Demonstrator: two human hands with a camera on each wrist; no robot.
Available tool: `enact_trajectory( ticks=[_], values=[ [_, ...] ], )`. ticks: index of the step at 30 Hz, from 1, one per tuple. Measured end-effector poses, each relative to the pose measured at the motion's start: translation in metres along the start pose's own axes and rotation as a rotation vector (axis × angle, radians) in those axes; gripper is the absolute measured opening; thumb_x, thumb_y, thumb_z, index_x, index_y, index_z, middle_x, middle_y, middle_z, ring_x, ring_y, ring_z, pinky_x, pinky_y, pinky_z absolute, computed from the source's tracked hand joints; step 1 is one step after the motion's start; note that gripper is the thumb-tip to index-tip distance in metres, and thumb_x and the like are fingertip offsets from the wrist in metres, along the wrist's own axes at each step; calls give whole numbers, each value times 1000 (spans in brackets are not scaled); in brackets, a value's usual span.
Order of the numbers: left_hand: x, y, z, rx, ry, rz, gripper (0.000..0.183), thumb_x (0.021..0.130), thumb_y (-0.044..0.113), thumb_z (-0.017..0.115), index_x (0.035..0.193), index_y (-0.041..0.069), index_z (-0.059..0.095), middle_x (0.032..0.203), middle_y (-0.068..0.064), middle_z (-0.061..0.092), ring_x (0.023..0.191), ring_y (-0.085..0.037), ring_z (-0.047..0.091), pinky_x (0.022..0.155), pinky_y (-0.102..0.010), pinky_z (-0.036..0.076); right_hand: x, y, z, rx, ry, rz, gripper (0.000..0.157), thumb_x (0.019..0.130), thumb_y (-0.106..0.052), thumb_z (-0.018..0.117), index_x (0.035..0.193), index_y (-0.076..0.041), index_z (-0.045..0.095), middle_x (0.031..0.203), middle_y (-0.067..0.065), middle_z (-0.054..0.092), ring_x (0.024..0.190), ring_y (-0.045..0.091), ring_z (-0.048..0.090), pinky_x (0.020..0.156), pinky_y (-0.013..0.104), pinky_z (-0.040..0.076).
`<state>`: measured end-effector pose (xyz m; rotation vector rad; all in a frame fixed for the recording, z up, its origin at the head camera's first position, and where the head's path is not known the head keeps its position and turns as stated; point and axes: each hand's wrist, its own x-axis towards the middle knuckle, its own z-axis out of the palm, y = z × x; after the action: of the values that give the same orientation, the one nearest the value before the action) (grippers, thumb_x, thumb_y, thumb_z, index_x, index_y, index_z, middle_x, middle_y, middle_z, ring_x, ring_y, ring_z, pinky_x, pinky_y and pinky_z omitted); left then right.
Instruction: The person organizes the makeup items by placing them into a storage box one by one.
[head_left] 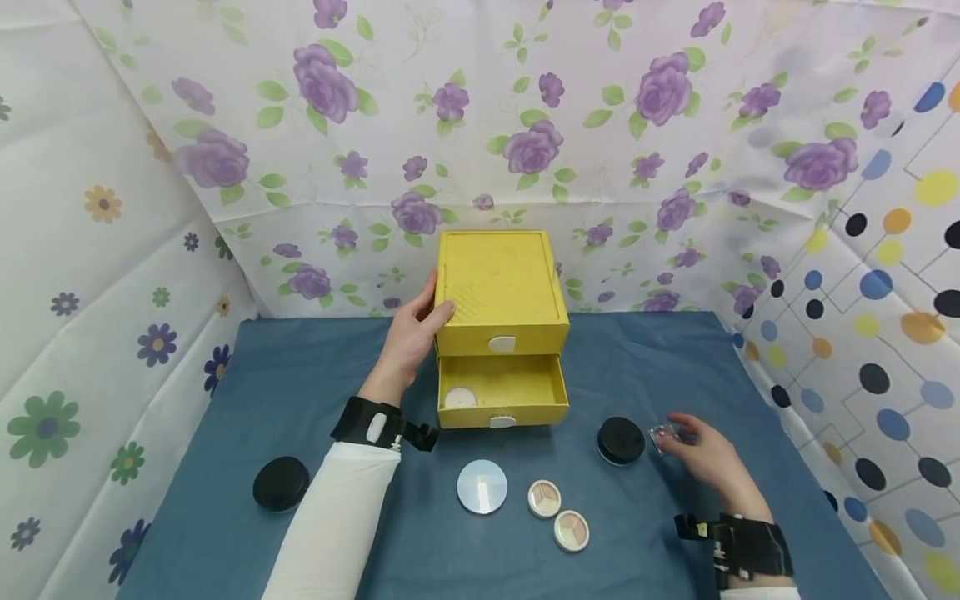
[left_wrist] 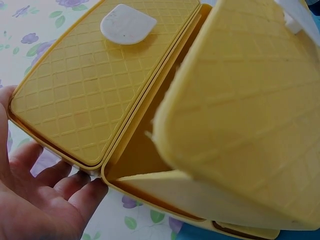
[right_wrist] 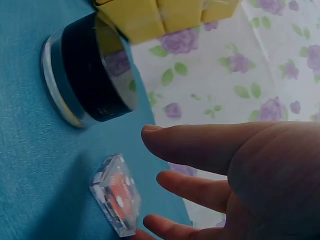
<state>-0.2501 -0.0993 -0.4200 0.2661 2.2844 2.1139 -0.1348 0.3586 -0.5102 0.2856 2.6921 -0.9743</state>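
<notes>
A yellow two-drawer box stands at the back, upper drawer closed and lower drawer pulled out. A white round item lies inside at its left. My left hand holds the box's left side, thumb on the top edge, fingers along the side wall in the left wrist view. My right hand is beside a small clear square case with a pink inside. Its thumb is apart from the case; one fingertip is close to it, and contact is unclear. A black-lidded round jar stands just left of the case.
Another black round lid or jar sits at the left. In front of the box lie a pale round disc and two small round makeup palettes, one nearer the box and one nearer me. Patterned cloth surrounds the blue tabletop.
</notes>
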Motion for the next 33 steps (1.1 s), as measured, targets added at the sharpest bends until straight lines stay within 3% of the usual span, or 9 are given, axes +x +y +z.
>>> enact_trajectory(
  ticks=[6, 14, 17, 27, 33],
  values=[
    [-1, 0, 2, -3, 8, -12, 65, 99, 44, 59, 154, 39, 24, 159, 13, 25, 141, -5, 24, 115, -40, 32, 3, 4, 5, -60, 33, -10, 71, 96, -45, 63, 147, 0, 42, 141, 34, 45, 124, 47, 44, 95, 64, 44],
    [0, 0, 2, -2, 18, -15, 66, 99, 44, 60, 155, 39, 25, 159, 13, 26, 140, -5, 25, 115, -39, 33, 12, 12, 8, -149, 61, -107, 66, 94, -34, 67, 142, 7, 46, 132, 37, 49, 119, 50, 45, 94, 66, 41],
    [0, 0, 2, 1, 18, -21, 66, 99, 46, 60, 154, 41, 25, 158, 13, 26, 140, -5, 25, 115, -39, 33, 14, 14, 9, -158, 58, -96, 65, 94, -31, 67, 142, 7, 45, 132, 38, 47, 119, 51, 43, 96, 68, 39],
    [0, -1, 0, -2, 25, -31, 66, 97, 50, 61, 152, 44, 26, 158, 12, 28, 139, -7, 28, 114, -41, 35, 18, 14, 10, -119, 35, -32, 66, 94, -31, 67, 145, 3, 43, 126, 37, 51, 109, 46, 52, 87, 63, 47],
    [-1, 8, 1, 2, 4, -46, 67, 101, 38, 58, 157, 31, 22, 161, 5, 24, 142, -11, 25, 114, -40, 34, 17, 17, 10, -78, 31, 20, 69, 94, -34, 68, 146, 0, 41, 131, 38, 48, 111, 47, 51, 87, 63, 46]
  ],
)
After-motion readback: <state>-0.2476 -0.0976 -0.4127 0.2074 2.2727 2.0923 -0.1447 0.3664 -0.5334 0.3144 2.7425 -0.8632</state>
